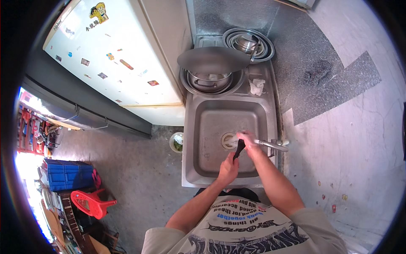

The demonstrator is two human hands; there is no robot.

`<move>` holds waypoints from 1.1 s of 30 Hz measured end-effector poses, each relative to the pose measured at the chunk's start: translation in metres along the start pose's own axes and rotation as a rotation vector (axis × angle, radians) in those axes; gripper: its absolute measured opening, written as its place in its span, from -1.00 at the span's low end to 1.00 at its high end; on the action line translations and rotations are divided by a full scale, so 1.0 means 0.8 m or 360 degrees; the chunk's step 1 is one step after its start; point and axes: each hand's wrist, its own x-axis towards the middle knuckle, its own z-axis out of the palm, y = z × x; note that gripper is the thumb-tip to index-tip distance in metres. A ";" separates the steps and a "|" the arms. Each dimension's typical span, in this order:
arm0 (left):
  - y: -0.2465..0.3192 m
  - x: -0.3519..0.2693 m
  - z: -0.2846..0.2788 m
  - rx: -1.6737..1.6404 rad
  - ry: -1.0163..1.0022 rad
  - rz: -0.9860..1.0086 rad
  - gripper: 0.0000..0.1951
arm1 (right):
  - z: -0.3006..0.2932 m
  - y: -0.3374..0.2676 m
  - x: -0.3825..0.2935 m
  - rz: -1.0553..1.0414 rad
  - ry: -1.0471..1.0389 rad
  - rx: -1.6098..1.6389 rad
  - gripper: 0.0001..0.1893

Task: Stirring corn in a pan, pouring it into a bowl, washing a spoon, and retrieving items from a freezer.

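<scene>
My left hand [227, 170] grips the lower end of a slim black utensil [239, 150] above a stainless steel sink basin [209, 120]. Around the utensil's upper end curl the fingers of my right hand [248, 142], close beside the metal faucet [271, 145]. What sort of head the utensil has is hidden or blurred. Beneath the hands lies the round drain [227, 140], with a whitish blur of water or foam at its right side.
Behind the basin, a steel pot [209, 83] sits in a wide metal bowl [187, 85] under a large dark wok or lid [213, 60]. Nested bowls [226, 38] and a crumpled white cloth [257, 86] share the drainboard. A refrigerator [104, 47] and small bin [173, 144] stand left.
</scene>
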 end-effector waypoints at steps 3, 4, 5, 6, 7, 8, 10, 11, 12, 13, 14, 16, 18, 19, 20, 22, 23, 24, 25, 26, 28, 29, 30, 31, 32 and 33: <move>-0.012 -0.001 0.005 0.0117 0.0111 0.0180 -0.76 | -0.012 0.002 0.009 0.0187 0.0068 0.0264 -0.80; -0.012 0.000 0.007 0.0070 0.0091 0.0215 -0.77 | -0.014 0.004 0.013 0.0206 0.0109 0.0301 -0.76; -0.013 0.000 0.009 0.0024 0.0069 0.0251 -0.77 | -0.017 0.008 0.015 0.0203 0.0115 0.0303 -0.76; -0.017 0.003 0.008 0.0024 0.0077 0.0249 -0.77 | -0.012 0.009 0.012 0.0113 0.0099 0.0339 -0.79; -0.021 0.007 0.008 -0.0280 -0.0047 0.0099 -0.78 | -0.008 0.010 0.008 0.0022 0.0084 0.0375 -0.80; -0.025 0.011 0.007 -0.0584 -0.0172 -0.0050 -0.78 | -0.008 0.012 0.000 0.0022 0.0077 0.0373 -0.80; -0.009 0.011 -0.002 -0.0786 -0.0217 -0.0225 -0.78 | -0.009 0.007 -0.026 -0.0030 -0.0393 0.0454 -0.79; -0.001 0.011 -0.003 -0.0980 -0.0272 -0.0393 -0.79 | -0.011 0.004 -0.031 -0.0032 -0.0384 0.0454 -0.79; -0.002 0.011 -0.002 -0.0980 -0.0272 -0.0389 -0.79 | -0.011 0.003 -0.035 -0.0041 -0.0369 0.0433 -0.74; -0.005 0.010 0.001 -0.0948 -0.0255 -0.0359 -0.78 | -0.011 0.001 -0.037 -0.0049 -0.0354 0.0412 -0.69; -0.008 0.009 0.003 -0.0915 -0.0238 -0.0331 -0.78 | -0.009 -0.001 -0.038 -0.0051 -0.0355 0.0413 -0.69; -0.007 0.008 0.004 -0.0876 -0.0235 -0.0320 -0.77 | -0.008 -0.007 -0.036 -0.0053 -0.0192 0.0201 -0.75; -0.009 0.008 0.006 -0.0838 -0.0216 -0.0312 -0.77 | -0.003 -0.016 -0.033 0.0016 -0.0119 0.0175 -0.77; -0.012 0.008 0.007 -0.0799 -0.0194 -0.0241 -0.77 | 0.002 -0.021 -0.033 0.0085 -0.0055 0.0145 -0.79; -0.016 0.007 0.008 -0.0760 -0.0170 -0.0170 -0.76 | 0.006 -0.021 -0.030 0.0089 -0.0064 0.0144 -0.79; -0.015 0.010 0.013 -0.0680 -0.0186 -0.0110 -0.76 | -0.001 -0.009 -0.011 0.0214 0.0204 0.0426 -0.82; -0.014 0.011 0.016 -0.0603 -0.0193 -0.0052 -0.76 | -0.007 0.000 -0.003 0.0207 0.0214 0.0428 -0.82; -0.013 0.012 0.016 -0.0605 -0.0192 -0.0053 -0.76 | -0.009 0.007 0.002 -0.0015 0.0191 0.0196 -0.77; -0.012 0.013 0.015 -0.0602 -0.0189 -0.0087 -0.76 | -0.012 0.014 0.004 -0.0237 0.0168 -0.0037 -0.71; -0.010 0.014 0.015 -0.0599 -0.0188 -0.0120 -0.76 | -0.019 0.022 0.002 -0.0238 0.0171 -0.0039 -0.71; -0.016 0.014 -0.002 -0.0523 -0.0099 -0.0098 -0.75 | 0.002 0.016 -0.026 -0.0369 -0.0236 -0.0285 -0.50; -0.015 0.015 -0.006 -0.0443 -0.0052 -0.0059 -0.75 | 0.010 0.016 -0.029 -0.0366 -0.0250 -0.0289 -0.50; -0.009 0.015 -0.007 -0.0447 -0.0050 -0.0054 -0.75 | 0.011 0.015 -0.029 -0.0454 -0.0138 -0.0460 -0.41; -0.001 0.017 -0.004 -0.0271 -0.0042 -0.0051 -0.75 | 0.003 0.021 -0.024 -0.0543 -0.0003 -0.0628 -0.32; 0.008 0.018 -0.002 -0.0095 -0.0031 -0.0045 -0.76 | -0.008 0.035 -0.009 -0.0601 0.0027 -0.0595 -0.46; 0.010 0.016 -0.001 -0.0094 -0.0031 -0.0040 -0.76 | -0.010 0.036 -0.003 -0.0606 0.0028 -0.0594 -0.46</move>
